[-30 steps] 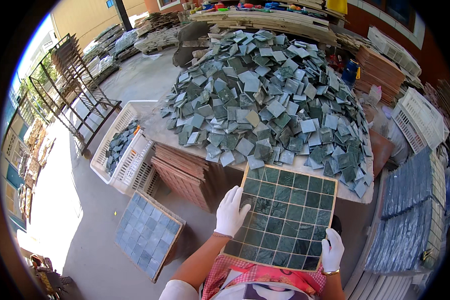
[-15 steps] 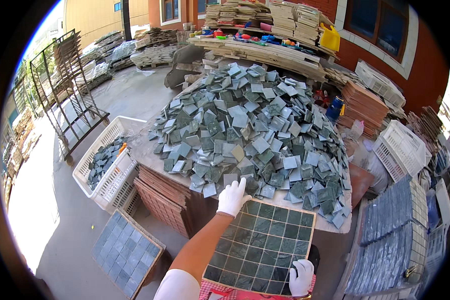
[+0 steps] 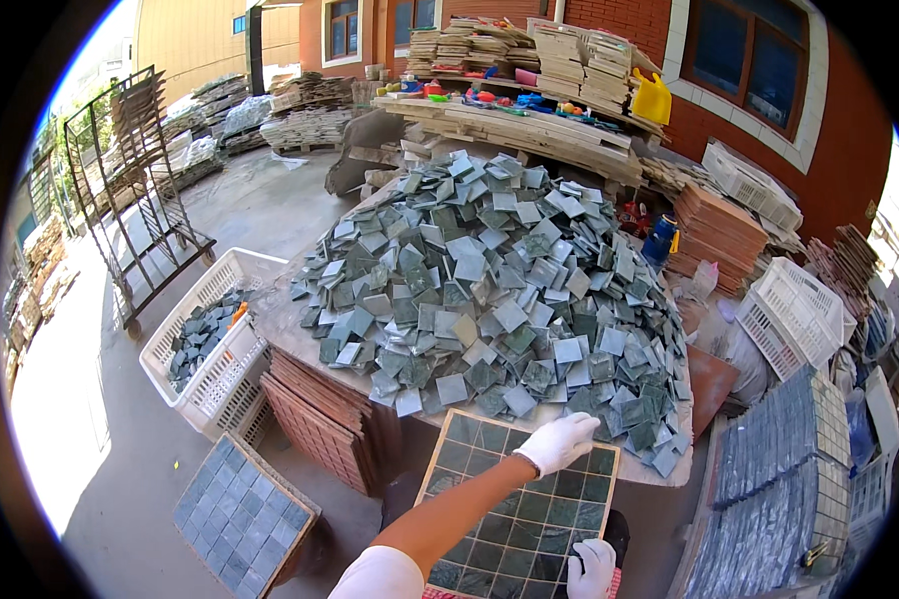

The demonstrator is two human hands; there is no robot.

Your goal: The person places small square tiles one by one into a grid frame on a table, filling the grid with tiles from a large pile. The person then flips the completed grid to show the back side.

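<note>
In front of me lies a framed tile board, a light-edged panel with rows of dark green square tiles. My left hand, in a white glove, reaches across its upper right part, fingers stretched toward the right; nothing shows in them. At the lower right corner, my white-gloved right hand has its fingers curled onto the board's edge. Just beyond the board, a big heap of loose grey-green stone tiles covers the table.
Left of the table stand a white crate of tile pieces, a reddish panel stack and a grey tiled panel. Wrapped tile sheets are stacked at right. A blue bottle stands behind the heap; a metal rack is farther left.
My left hand has moved right, from the board's upper left corner to its upper right part. My right hand stays at the lower right corner. The view has shifted slightly.
</note>
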